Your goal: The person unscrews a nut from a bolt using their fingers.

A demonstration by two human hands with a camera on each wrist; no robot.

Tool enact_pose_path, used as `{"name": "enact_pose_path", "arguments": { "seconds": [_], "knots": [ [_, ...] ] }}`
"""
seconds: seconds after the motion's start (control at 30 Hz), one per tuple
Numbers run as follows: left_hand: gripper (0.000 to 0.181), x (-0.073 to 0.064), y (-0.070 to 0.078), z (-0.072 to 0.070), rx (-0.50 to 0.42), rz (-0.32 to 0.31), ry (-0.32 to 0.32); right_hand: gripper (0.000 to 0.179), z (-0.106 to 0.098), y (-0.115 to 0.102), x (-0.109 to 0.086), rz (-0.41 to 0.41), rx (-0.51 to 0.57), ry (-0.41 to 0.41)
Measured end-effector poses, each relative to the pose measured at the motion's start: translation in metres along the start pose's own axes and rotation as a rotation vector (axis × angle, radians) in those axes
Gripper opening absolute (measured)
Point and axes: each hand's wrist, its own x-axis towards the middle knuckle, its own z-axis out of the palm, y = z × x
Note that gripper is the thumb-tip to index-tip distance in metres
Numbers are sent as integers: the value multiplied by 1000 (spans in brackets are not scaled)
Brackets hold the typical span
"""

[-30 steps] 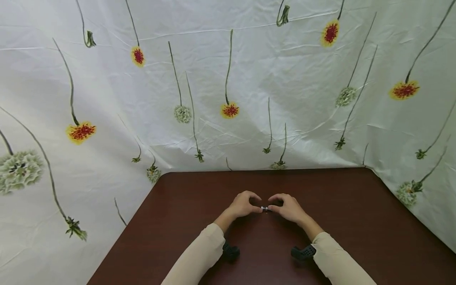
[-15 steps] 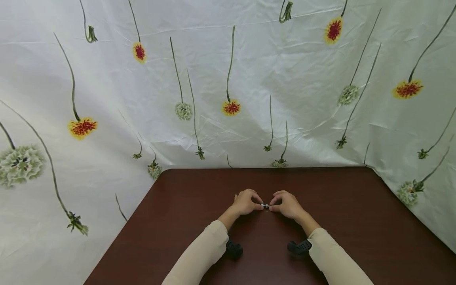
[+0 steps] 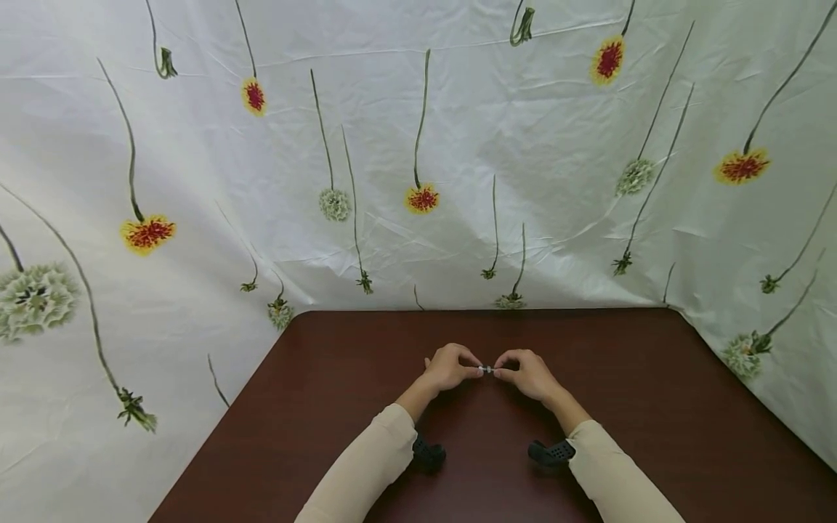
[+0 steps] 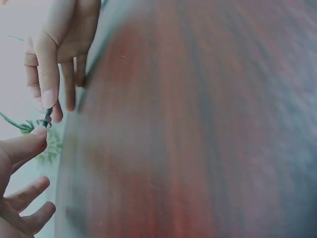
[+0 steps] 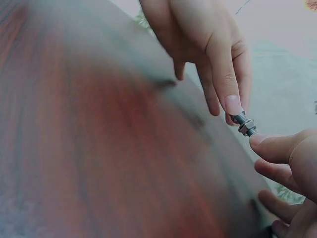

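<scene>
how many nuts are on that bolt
1. The nut sits partway along the bolt, between the left hand and the right hand. Fingers cover both ends of the bolt, so another could be hidden there.

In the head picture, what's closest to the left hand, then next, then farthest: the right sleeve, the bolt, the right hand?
1. Bolt: pinched by the left hand.
2. Right hand: just right of the bolt.
3. Right sleeve: lower, farther right.

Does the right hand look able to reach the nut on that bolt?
Probably yes: the right hand has its thumb at one end of the bolt, near the nut, with nothing visible blocking it.
</scene>
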Motion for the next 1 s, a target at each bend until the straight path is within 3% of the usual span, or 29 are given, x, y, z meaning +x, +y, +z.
{"name": "enact_pose_path", "arguments": {
  "seconds": [0.5, 0.67, 0.83, 1.0],
  "knots": [
    [11, 3, 8, -19, -218, 107, 68, 5, -10, -25, 5, -56, 120, 85],
    [11, 4, 18, -25, -327, 162, 86, 9, -18, -40, 5, -54, 222, 139],
    [14, 3, 33, -30, -412, 226, 161, 16, -26, -53, 6, -86, 315, 179],
    [17, -1, 45, -35, -408, 271, 210, 17, -29, -64, 5, -111, 361, 191]
  ]
}}
